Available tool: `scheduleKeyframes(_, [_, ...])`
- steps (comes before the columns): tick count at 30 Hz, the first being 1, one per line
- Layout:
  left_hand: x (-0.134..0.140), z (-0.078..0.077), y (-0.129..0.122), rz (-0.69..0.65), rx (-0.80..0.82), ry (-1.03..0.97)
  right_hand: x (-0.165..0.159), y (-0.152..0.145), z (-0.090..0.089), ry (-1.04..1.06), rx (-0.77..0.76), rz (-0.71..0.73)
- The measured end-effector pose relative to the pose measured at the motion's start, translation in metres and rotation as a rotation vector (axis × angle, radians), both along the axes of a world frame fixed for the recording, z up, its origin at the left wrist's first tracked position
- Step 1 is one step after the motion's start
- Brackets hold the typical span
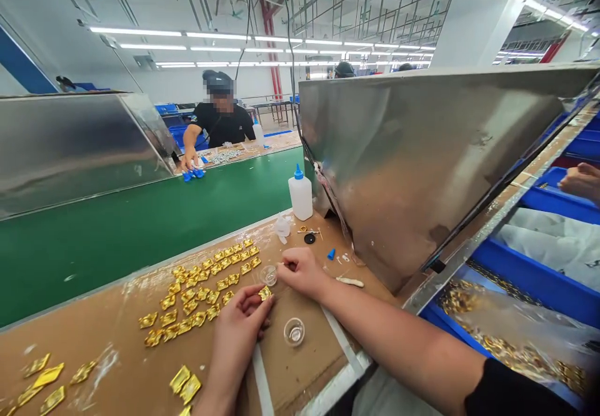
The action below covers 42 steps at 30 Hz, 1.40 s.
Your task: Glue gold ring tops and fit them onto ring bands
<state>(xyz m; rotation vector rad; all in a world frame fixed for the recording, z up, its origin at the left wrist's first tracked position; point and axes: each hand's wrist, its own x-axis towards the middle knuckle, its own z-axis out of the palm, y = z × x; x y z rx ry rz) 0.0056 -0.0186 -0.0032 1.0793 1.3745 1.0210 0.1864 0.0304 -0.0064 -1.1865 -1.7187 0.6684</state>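
My left hand (pixel 241 322) is closed, pinching a small shiny gold piece (pixel 265 293) between thumb and fingertips. My right hand (pixel 302 272) is closed in a pinch beside a small clear cup (pixel 269 275); whatever its fingers hold is too small or hidden to make out. Nearer to me, a second clear cup (pixel 294 332) stands on the brown work surface (pixel 319 366). Rows of similar gold pieces (pixel 201 293) lie left of my hands. A few more gold pieces (pixel 185 385) lie by my left wrist, and others (pixel 44 378) sit at the far left.
A white bottle with a blue cap (pixel 300 197) stands beyond my hands, near a black disc (pixel 310 238) and a blue tip (pixel 332 254). A metal panel (pixel 398 166) slants up at right. Blue bins (pixel 539 278) line the right side. Across the green belt (pixel 140 235) sits a person (pixel 225 125).
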Motion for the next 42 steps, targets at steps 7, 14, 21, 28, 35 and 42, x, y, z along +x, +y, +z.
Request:
scheduleKeyframes(7, [-0.0010, 0.0001, -0.0004, -0.005, 0.009, 0.008, -0.0009, -0.0068, -0.0021, 0.069, -0.030, 0.102])
scheduleKeyframes(14, [-0.0013, -0.0002, -0.0018, -0.018, 0.017, 0.024, -0.0039, -0.0077, 0.0000, 0.057, -0.020, 0.151])
scheduleKeyframes(21, [-0.0025, 0.0001, -0.0022, -0.028, 0.029, 0.026, -0.0032, -0.0072, 0.0014, 0.029, -0.014, 0.156])
scheduleKeyframes(28, [-0.0024, -0.0027, -0.0008, -0.024, 0.043, 0.014, -0.0035, -0.0075, 0.0017, 0.034, 0.003, 0.165])
scheduleKeyframes(35, [-0.0024, -0.0016, -0.0009, -0.026, 0.040, 0.014, -0.0036, -0.0060, 0.0014, 0.028, 0.021, 0.150])
scheduleKeyframes(42, [-0.0024, -0.0011, -0.0021, -0.043, 0.063, 0.047, -0.0030, -0.0056, 0.0023, 0.058, 0.038, 0.172])
